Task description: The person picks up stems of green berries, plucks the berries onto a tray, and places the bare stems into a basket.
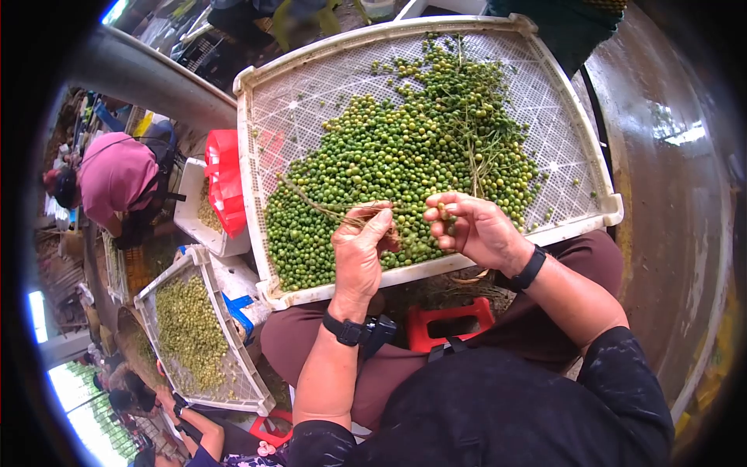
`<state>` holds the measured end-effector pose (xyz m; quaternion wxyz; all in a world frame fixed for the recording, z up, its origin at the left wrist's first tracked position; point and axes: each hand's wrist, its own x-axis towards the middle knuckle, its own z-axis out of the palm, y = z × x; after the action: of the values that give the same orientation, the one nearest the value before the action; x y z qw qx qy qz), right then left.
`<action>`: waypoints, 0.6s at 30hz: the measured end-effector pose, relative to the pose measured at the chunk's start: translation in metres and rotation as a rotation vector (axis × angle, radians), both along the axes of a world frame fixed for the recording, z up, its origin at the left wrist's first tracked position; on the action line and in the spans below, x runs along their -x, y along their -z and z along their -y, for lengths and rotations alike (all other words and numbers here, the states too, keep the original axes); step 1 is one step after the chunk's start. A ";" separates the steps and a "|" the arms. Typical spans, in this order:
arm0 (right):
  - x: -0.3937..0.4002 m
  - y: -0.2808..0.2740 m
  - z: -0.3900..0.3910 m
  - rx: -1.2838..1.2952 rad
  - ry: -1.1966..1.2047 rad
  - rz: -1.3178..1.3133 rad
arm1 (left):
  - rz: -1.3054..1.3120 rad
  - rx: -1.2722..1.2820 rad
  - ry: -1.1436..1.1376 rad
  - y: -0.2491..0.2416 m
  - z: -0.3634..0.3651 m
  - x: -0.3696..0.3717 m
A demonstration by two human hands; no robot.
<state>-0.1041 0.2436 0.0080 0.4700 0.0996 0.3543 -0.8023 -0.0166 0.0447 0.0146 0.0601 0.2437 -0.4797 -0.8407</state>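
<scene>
A white mesh tray rests on my lap, heaped with small green berries and thin bare stalks. Over the tray's near edge, my left hand pinches a stripped stalk that runs off to the left across the berries. My right hand is curled beside it with a few green berries held at its fingertips. The two hands are close together, almost touching. Each wrist wears a black band.
A second white tray of green berries lies at lower left, with another person's arm beside it. A person in a pink top bends over at left. Red bags sit beside my tray. A red stool is under me. Wet floor lies to the right.
</scene>
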 end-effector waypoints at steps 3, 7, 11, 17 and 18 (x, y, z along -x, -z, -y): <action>0.003 0.004 -0.001 0.054 0.023 0.083 | -0.034 0.015 0.058 -0.006 0.007 0.000; 0.004 0.000 0.002 0.091 0.060 0.160 | -0.013 0.091 0.128 -0.016 0.006 0.001; 0.005 0.006 0.003 0.164 0.059 0.188 | 0.018 0.218 0.253 -0.015 0.002 -0.004; 0.003 0.008 0.001 0.173 0.048 0.207 | -0.067 0.346 0.367 -0.015 -0.022 -0.003; 0.002 0.009 0.000 0.187 0.046 0.205 | -0.080 0.355 0.359 -0.013 -0.026 -0.003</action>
<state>-0.1064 0.2432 -0.0012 0.4923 0.1448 0.2259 -0.8281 -0.0133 0.0706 0.0278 -0.0292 0.1069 -0.6526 -0.7495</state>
